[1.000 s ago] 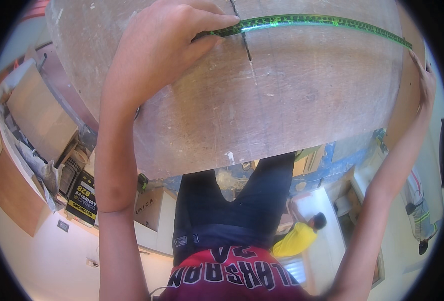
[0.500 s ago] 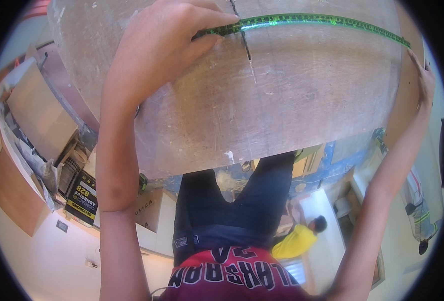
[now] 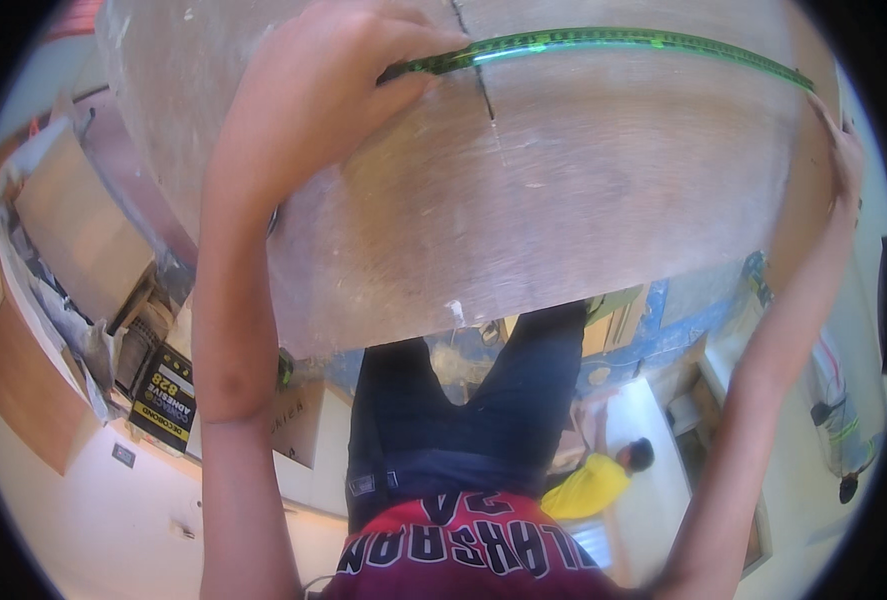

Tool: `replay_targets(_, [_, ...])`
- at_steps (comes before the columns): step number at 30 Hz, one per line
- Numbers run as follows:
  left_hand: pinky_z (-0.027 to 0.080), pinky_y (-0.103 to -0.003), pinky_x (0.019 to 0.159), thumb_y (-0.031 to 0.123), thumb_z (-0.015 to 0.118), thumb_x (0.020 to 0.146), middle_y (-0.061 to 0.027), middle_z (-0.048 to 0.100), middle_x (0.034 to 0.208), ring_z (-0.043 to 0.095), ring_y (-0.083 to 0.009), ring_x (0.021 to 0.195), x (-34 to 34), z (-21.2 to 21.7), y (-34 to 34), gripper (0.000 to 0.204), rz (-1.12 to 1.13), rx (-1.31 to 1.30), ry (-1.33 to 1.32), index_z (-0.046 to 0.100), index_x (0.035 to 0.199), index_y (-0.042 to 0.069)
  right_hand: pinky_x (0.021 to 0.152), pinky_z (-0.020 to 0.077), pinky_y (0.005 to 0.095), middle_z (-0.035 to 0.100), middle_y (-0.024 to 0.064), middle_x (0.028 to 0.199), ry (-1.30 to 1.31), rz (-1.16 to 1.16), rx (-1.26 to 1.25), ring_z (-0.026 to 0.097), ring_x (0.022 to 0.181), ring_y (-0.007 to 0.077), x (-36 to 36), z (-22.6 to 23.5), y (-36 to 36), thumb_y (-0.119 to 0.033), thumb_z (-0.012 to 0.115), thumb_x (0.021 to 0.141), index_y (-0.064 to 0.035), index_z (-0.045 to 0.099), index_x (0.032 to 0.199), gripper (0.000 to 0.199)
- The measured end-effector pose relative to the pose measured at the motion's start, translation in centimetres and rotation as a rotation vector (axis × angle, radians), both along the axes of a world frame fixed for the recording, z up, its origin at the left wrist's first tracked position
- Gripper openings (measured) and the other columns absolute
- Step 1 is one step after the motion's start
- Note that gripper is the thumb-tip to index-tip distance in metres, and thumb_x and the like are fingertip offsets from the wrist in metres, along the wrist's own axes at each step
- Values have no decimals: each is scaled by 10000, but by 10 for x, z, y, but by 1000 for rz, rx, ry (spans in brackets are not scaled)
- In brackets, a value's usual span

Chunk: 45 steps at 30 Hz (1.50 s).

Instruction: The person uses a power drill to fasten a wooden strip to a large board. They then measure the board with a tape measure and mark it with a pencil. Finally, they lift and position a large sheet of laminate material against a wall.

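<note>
A green tape measure blade point(image 3: 603, 40) arches across the upper part of a worn, brownish wooden board point(image 3: 543, 210). My left hand point(image 3: 338, 85) pinches its left end between thumb and fingers, over the board. At the board's right side my right hand point(image 3: 843, 155) is closed at the blade's other end; most of its fingers are hidden by the angle. A dark line point(image 3: 486, 100) runs down the board just right of my left fingertips, passing beneath the blade.
To the left are a black and yellow adhesive can point(image 3: 163, 398) and a leaning wooden panel point(image 3: 83, 210). A person in a yellow shirt point(image 3: 588, 485) is behind me, and another person in grey clothing point(image 3: 843, 430) appears at far right. My legs stand against the board's near edge.
Both hands have shifted very slightly left in the picture along with the board. The blade now appears narrower, tilted more onto its edge. My hold stays the same.
</note>
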<state>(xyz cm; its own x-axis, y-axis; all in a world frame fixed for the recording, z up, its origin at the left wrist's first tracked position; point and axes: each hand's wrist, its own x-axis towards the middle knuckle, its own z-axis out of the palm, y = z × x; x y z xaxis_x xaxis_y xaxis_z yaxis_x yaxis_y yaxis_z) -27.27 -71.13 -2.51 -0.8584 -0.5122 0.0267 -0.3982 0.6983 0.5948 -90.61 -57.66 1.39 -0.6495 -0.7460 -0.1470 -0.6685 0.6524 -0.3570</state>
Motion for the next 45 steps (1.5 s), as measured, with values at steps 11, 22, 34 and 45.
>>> replay_targets(11, [584,-425,924,26,812,862,-162,779,1163,744,-343,1049,61,23,56,428,255,123,-110,807,1285,87,970,565,395,812,177,1190,55,143,-82,758,1064,261,13,5,-3,-588,924,783,-10,764,1314,801])
replay_targets(22, [577,-421,927,24,809,884,-135,786,1170,737,-329,1052,79,39,103,401,251,72,-177,804,1281,77,1042,555,478,769,213,1291,108,39,-211,721,1201,405,32,12,0,-709,768,887,-120,720,1427,800])
replay_targets(34, [573,-428,969,82,834,904,-151,780,1232,732,-348,1107,84,36,110,422,266,49,-252,789,1324,96,1095,526,510,647,230,1488,347,-14,-94,614,1352,439,96,31,178,-370,863,871,-142,435,1655,921])
replay_targets(45, [469,-496,1173,160,705,1041,-150,666,1501,584,-391,1403,-104,115,30,379,48,-172,23,719,1413,91,1065,527,514,674,248,1389,237,-30,-10,642,1258,450,98,29,257,-249,856,897,-163,422,1661,882])
